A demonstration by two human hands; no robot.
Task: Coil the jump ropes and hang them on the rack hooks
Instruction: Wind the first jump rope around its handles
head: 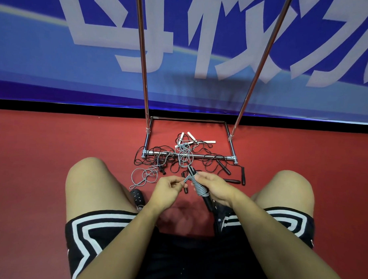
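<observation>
I squat on a red floor before a metal rack [188,155]. My right hand [213,187] grips the black handles of a grey jump rope [199,189], with grey cord wound in tight turns around them. My left hand [166,190] pinches the free grey cord just left of the wound part. The rest of that grey cord [144,175] trails in loose loops on the floor and over the rack's base bar. A tangle of black ropes [157,157] with black handles [224,166] and white handles [191,137] lies around the base. The rack's hooks are out of view.
Two chrome uprights [143,60] [263,65] rise from the rack base against a blue banner wall [56,61]. My bare knees flank the hands, and a black shoe [137,197] shows beside the left one. Red floor stretches to both sides.
</observation>
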